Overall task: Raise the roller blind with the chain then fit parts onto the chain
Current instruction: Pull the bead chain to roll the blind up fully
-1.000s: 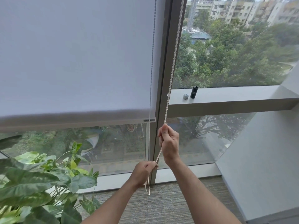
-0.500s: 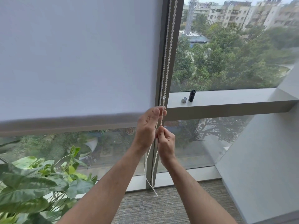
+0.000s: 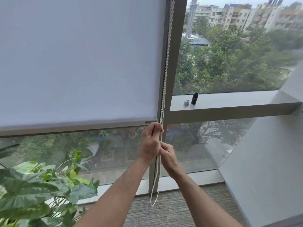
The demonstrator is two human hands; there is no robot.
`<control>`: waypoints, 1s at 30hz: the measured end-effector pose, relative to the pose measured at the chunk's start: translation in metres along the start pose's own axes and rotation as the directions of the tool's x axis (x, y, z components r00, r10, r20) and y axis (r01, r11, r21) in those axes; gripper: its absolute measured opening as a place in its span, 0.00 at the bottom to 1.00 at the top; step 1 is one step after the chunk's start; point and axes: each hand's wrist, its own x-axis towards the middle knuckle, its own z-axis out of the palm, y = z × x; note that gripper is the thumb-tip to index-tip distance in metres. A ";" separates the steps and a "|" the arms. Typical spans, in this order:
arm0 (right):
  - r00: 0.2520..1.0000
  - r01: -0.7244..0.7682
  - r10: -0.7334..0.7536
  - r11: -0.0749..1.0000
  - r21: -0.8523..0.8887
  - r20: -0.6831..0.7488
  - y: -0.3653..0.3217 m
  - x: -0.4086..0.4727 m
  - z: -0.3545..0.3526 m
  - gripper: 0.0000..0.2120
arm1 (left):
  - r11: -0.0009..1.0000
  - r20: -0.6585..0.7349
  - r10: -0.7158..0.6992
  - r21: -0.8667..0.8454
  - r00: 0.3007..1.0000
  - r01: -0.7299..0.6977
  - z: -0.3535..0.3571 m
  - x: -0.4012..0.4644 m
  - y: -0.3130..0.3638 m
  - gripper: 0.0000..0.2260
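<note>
A white roller blind covers the left window pane, its bottom bar at about mid height. A white bead chain hangs beside the window post, its loop dangling near the floor. My left hand is closed around the chain just under the blind's bottom corner. My right hand pinches the chain right below it, touching the left hand. On the sill to the right stand a small black cylinder and a small silver part.
A leafy green plant fills the lower left. The grey window post runs up the middle. A white slanted wall closes off the right. Grey carpet lies below. Trees and buildings show outside.
My left hand has risen from low on the chain to just under the blind's bottom bar, above my right hand. The blind's bottom bar sits a little lower in view.
</note>
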 end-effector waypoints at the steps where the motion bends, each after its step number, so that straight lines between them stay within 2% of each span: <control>1: 1.000 -0.023 0.023 0.999 -0.039 0.010 -0.005 0.001 -0.006 0.17 | 1.000 -0.003 0.002 0.000 1.000 -0.002 -0.003 0.000 -0.003 0.13; 3: 0.998 -0.056 0.056 0.997 -0.057 -0.009 -0.016 0.005 -0.019 0.18 | 1.000 0.008 0.000 -0.009 1.000 0.000 -0.009 -0.003 -0.009 0.14; 5: 0.995 -0.037 0.036 0.999 -0.017 -0.091 -0.033 0.010 -0.025 0.18 | 1.000 0.026 -0.010 0.011 1.000 0.010 -0.012 -0.007 -0.015 0.14; 7: 0.989 0.048 -0.041 0.998 0.047 -0.143 -0.061 0.014 -0.020 0.17 | 0.998 0.025 -0.016 0.065 1.000 0.014 -0.012 -0.011 -0.021 0.13; 10: 0.967 0.229 -0.207 0.962 0.150 -0.147 -0.114 0.019 -0.003 0.20 | 0.994 0.044 -0.048 0.099 0.998 0.043 -0.008 -0.018 -0.028 0.12; 13: 0.920 0.382 -0.360 0.911 0.156 -0.154 -0.161 0.026 0.012 0.19 | 0.993 0.076 -0.054 0.108 0.996 0.046 -0.010 -0.028 -0.037 0.14; 16: 0.911 0.407 -0.382 0.896 0.176 -0.158 -0.183 0.032 0.024 0.19 | 0.992 0.084 -0.066 0.113 0.994 0.057 -0.018 -0.035 -0.046 0.15; 21: 0.862 0.471 -0.442 0.880 0.066 -0.247 -0.168 0.025 0.040 0.20 | 0.985 0.182 -0.107 0.156 0.977 0.079 -0.026 -0.045 -0.048 0.14; 26: 0.862 0.426 -0.417 0.904 -0.033 -0.287 -0.139 0.014 0.046 0.20 | 0.950 0.345 -0.174 0.307 0.922 0.065 -0.047 -0.054 -0.050 0.11; 28: 0.869 0.407 -0.408 0.911 -0.063 -0.281 -0.122 0.008 0.047 0.20 | 0.938 0.349 -0.201 0.336 0.915 0.078 -0.055 -0.053 -0.047 0.12; 30: 0.880 0.380 -0.386 0.922 -0.077 -0.278 -0.108 0.001 0.046 0.19 | 0.931 0.278 -0.232 0.342 0.932 0.130 -0.060 -0.048 -0.040 0.17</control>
